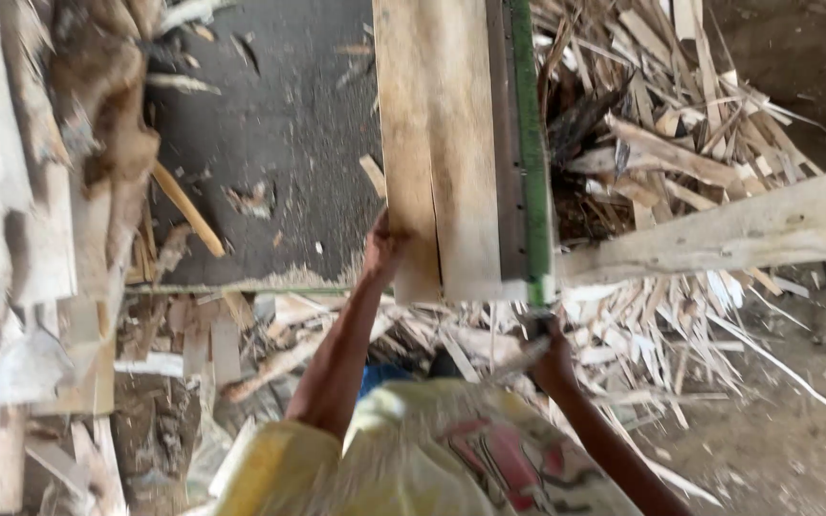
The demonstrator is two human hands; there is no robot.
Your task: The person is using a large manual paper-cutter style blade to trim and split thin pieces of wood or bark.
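Observation:
A pale thin wooden sheet lies on a dark work surface and runs away from me. Along the sheet's right side sits a long bar with a green edge. My left hand grips the sheet's near left corner. My right hand is closed below the near end of the green bar, around what looks like a handle; blur hides the detail. My yellow shirt fills the bottom of the view.
A heap of wood strips and offcuts lies right of the bar and spills over the ground below. A rough plank slants across the right. Stacked sheets stand at the left.

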